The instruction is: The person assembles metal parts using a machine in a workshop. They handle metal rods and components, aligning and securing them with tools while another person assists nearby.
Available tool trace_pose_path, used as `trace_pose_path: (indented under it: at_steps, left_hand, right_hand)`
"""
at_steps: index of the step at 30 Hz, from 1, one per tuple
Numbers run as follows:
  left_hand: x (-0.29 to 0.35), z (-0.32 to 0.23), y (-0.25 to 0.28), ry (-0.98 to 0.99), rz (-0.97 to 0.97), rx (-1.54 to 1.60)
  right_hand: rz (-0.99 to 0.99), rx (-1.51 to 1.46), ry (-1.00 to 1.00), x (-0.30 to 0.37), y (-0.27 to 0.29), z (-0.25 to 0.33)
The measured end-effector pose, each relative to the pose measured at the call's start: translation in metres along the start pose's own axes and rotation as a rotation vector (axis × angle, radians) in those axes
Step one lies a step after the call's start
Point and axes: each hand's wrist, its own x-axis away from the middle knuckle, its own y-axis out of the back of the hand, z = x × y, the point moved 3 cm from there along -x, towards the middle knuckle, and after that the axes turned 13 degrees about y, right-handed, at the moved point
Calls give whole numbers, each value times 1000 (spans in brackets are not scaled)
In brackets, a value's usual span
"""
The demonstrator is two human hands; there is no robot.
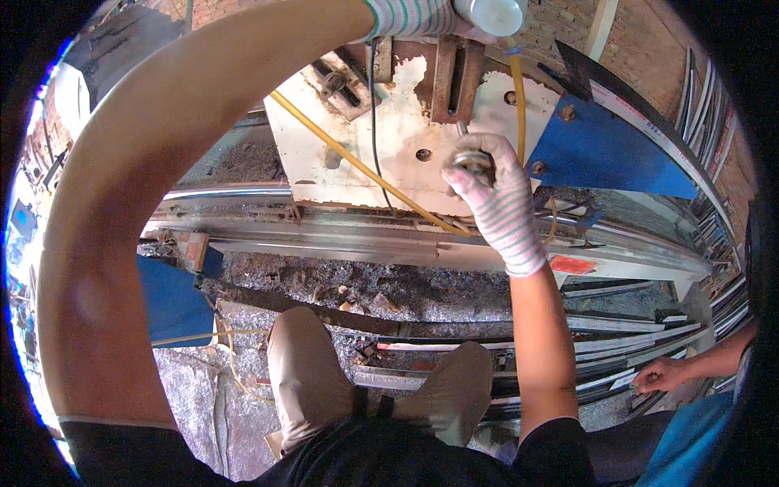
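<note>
My right hand [499,199], in a white striped glove, is closed with its fingers curled round a shiny round metal piece [473,162]. A short metal rod [462,127] shows just above it, below a rusty slotted bracket [458,77]. Both are over a white machine plate [341,166] with worn paint and round holes. At the top edge my left hand [412,16], gloved alike, reaches over the plate beside a silver cylinder [497,15]. Its fingers are mostly hidden, so I cannot tell whether it grips the cylinder.
A yellow hose [369,173] and a black cable [373,114] cross the plate. A blue panel [613,146] adjoins it at right. Long metal rails [357,243] run below, over ground strewn with metal shavings [381,284]. Another person's bare hand [661,375] is near stacked metal strips [617,353].
</note>
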Motion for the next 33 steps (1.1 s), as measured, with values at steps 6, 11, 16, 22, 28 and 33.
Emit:
trace_pose_path:
  at_steps: [6, 11, 16, 22, 28, 33]
  left_hand:
    - [-4, -1, 0, 200, 72, 525]
    - [-6, 2, -10, 544, 282, 1164]
    - [-7, 0, -15, 610, 322, 1324]
    - [-7, 4, -8, 376, 272, 1026]
    - [-1, 0, 6, -96, -44, -101]
    - [-2, 2, 4, -118, -6, -32]
  right_hand:
    - [-88, -71, 37, -27, -11, -20]
    - [-101, -114, 98, -41, -17, -28]
    - [-159, -158, 66, -52, -18, -29]
    - [-136, -262, -69, -62, -13, -19]
    - [-73, -191, -132, -70, -10, -13]
    - [-187, -178, -92, -64, -12, -12]
